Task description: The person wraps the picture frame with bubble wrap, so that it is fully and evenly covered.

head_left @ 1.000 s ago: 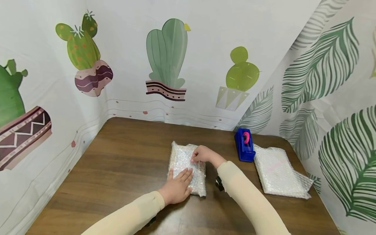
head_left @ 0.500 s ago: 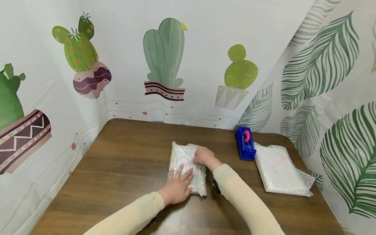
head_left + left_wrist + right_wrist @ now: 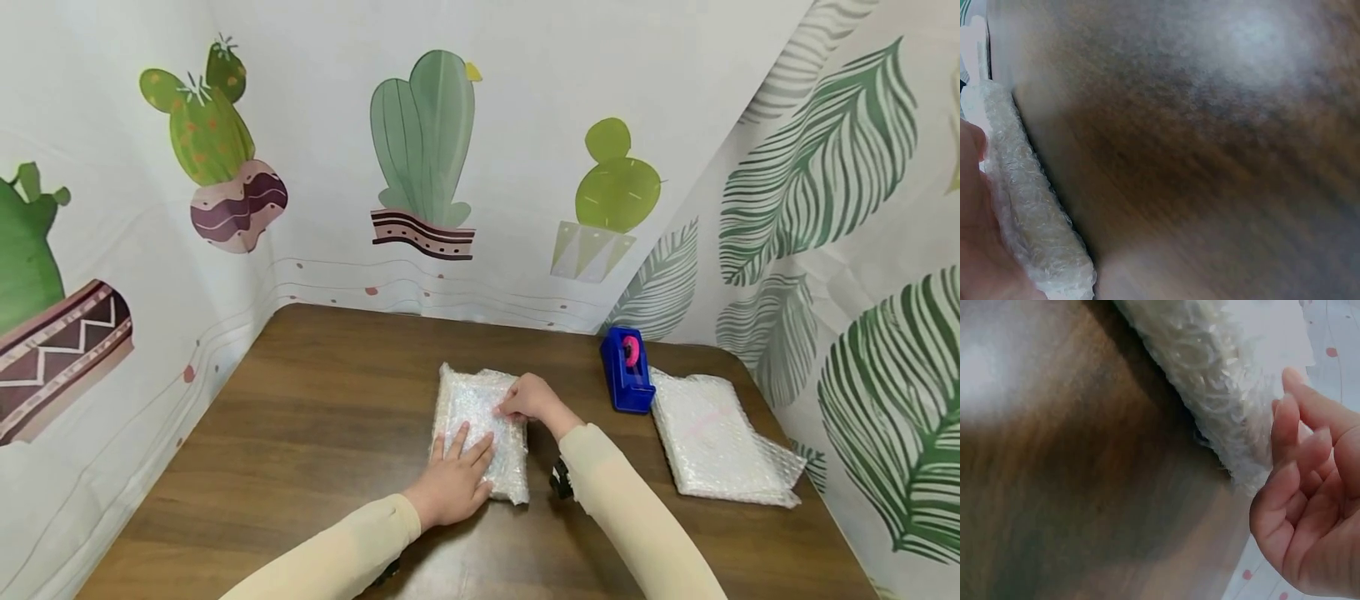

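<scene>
A flat bubble-wrapped package lies on the brown table, its long side running away from me. My left hand rests on its near left part with fingers spread and straight. Over the right side of the package is my right hand, fingers curled and fingertips right at the wrap. In the right wrist view the thumb and fingers of the right hand come close together beside the bubble wrap; I cannot tell whether they pinch anything. The left wrist view shows the package's puffy edge beside the left hand.
A blue tape dispenser with a pink roll stands at the back right. To its right lies a second bubble-wrapped package with a pink strip across it and a loose flap. Printed cloth hangs behind the table.
My right hand shifts slightly near the package's right side, first toward me, then back up and right. The left hand stays on the package, its fingers spread a little wider than a second ago.
</scene>
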Motion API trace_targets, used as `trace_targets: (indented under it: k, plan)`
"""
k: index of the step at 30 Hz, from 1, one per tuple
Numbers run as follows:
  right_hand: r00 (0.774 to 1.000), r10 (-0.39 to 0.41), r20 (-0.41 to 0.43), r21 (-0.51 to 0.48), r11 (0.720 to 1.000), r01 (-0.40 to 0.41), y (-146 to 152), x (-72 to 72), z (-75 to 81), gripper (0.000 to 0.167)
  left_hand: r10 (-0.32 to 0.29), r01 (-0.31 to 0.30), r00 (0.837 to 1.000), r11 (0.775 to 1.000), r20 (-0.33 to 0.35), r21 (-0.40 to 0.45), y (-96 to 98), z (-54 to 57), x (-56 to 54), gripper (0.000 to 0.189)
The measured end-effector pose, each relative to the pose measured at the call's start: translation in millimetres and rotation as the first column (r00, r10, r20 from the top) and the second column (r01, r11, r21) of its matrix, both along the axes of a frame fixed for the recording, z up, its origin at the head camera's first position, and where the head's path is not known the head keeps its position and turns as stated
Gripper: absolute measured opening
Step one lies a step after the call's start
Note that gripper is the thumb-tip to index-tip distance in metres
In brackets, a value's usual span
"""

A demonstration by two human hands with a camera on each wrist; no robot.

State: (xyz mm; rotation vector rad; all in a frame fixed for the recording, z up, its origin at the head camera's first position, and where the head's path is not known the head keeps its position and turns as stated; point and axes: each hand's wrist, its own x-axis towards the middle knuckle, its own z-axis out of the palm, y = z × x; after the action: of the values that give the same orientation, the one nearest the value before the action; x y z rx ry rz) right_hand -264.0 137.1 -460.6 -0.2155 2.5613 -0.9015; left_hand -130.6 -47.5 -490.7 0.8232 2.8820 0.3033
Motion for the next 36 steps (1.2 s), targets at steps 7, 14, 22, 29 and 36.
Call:
trace_targets:
  k: [7,14,22,29,36]
  plan:
    - [0.994,-0.046,0.096,-0.033,0.998,0.05,12.0,-2.0,7.9,0.027,0.001,-0.001,1.0,1.0,0.011,0.004,0.0,0.0,0.3,0.058]
    - [0.991,-0.098,0.086,-0.101,0.989,0.106,20.2,-1.9,3.4,0.016,0.003,-0.003,1.0,1.0,0.004,0.012,0.1,-1.1,0.0,0.057]
    - [0.98,-0.152,-0.129,-0.123,0.983,0.136,19.4,6.8,-22.3,0.012,0.006,-0.006,1.0,1.0,-0.002,0.016,0.8,-2.4,0.3,0.057]
    - [0.971,-0.231,-0.067,-0.306,0.931,0.2,19.7,13.0,-37.4,0.013,0.008,-0.008,1.0,1.0,0.009,0.013,-0.7,-3.1,-0.7,0.058]
    - [0.951,-0.301,0.067,-0.391,0.869,0.302,17.7,11.5,-44.4,0.028,-0.001,0.001,1.0,1.0,0.003,0.022,-1.0,-4.5,-1.3,0.058]
